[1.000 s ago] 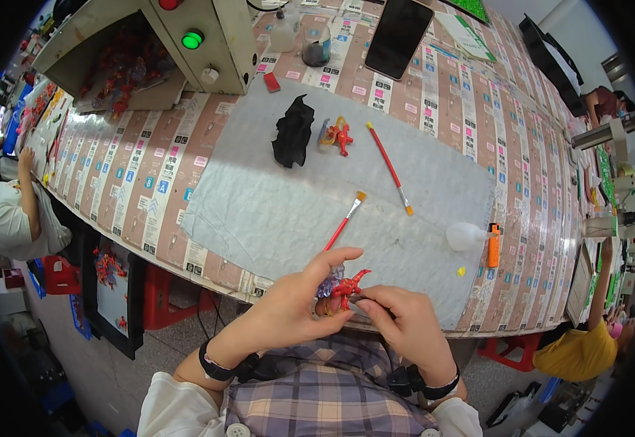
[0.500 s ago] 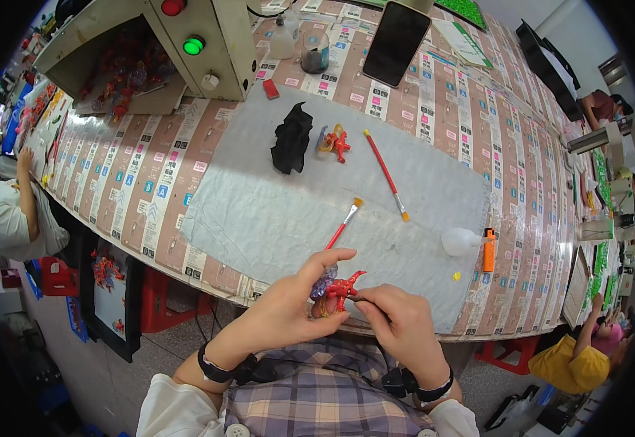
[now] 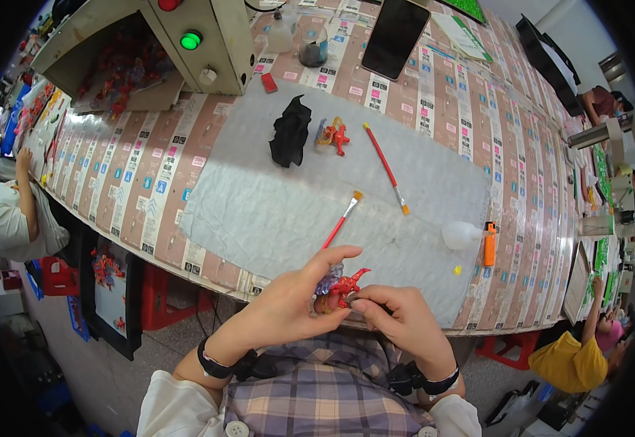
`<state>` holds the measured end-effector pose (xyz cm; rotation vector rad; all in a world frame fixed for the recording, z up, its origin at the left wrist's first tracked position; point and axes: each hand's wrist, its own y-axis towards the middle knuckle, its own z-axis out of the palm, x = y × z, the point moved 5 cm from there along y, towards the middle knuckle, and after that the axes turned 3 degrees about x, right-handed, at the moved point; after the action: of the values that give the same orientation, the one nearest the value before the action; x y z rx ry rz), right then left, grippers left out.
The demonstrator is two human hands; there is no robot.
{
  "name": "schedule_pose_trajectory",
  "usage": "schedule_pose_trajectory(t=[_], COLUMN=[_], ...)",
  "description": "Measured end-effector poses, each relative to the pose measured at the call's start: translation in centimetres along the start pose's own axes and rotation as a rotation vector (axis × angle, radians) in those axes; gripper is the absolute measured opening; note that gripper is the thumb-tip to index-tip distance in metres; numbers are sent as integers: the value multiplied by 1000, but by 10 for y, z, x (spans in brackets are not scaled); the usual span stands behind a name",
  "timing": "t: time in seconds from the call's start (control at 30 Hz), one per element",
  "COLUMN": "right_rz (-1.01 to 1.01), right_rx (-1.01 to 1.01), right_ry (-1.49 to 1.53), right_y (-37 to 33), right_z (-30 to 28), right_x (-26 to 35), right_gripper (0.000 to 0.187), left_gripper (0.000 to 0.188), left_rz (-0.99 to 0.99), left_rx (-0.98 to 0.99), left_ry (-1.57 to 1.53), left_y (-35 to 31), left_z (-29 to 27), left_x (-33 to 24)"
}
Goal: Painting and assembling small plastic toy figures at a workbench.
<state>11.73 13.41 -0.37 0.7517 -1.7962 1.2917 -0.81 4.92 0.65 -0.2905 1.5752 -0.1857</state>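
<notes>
**A small red toy [image 3: 342, 284] in the hands, by the near edge of the pale cloth [image 3: 259, 226]**

The left hand [image 3: 285, 298] is holding the toy, with its thumb and fingers curled around it. The toy is red, with some see-through purple on it, and it is up over the near edge of the cloth. The right hand [image 3: 405, 320] has its thumb and pointing finger pinched on a small dark bit [image 3: 352, 297], right at the toy's side. It is too tiny to tell what it is.

On the cloth, near its middle, lies a wide red brush [image 3: 341, 223]. A thin red brush [image 3: 384, 162] lies on the cloth's far half. A black rag [image 3: 290, 132] and another toy [image 3: 338, 135] sit side by side toward the cloth's far edge. On the cloth's right side are a white squeezy bottle [image 3: 461, 235] and a yellow bit [image 3: 457, 270], with an orange lighter [image 3: 489, 245] just beside the bottle.

Past the cloth's far edge stand a phone [image 3: 396, 40] and a glass jar [image 3: 313, 47]. A big metal box [image 3: 223, 47] with a green light is beyond the cloth's far left corner, and red toys are piled inside.
</notes>
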Motion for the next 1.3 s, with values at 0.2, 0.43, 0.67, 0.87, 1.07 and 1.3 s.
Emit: schedule_pose_trajectory(t=[0.2, 0.43, 0.67, 0.87, 1.07, 1.3], right_rz=[-198, -425, -544, -563, -564, -601], right_rx=[-174, -381, -475, -477, -507, -451], right_ry=[-88, -490, -679, -731, -741, -741], right_y=[-4, -9, -11, -13, -14, -14], right_z=[-5, -1, 2, 4, 5, 4], right_x=[9, 18, 23, 25, 28, 27], right_gripper=[14, 7, 13, 12, 11, 11], left_gripper=[68, 68, 68, 67, 67, 66], left_rz=[43, 46, 50, 117, 81, 23], left_rx=[-34, -21, -13, -21, 14, 43], left_ry=[-38, -52, -77, -114, -142, -209], left_y=[0, 1, 1, 1, 1, 0], left_z=[-1, 0, -1, -1, 0, 2], left_x=[3, 7, 5, 2, 0, 3])
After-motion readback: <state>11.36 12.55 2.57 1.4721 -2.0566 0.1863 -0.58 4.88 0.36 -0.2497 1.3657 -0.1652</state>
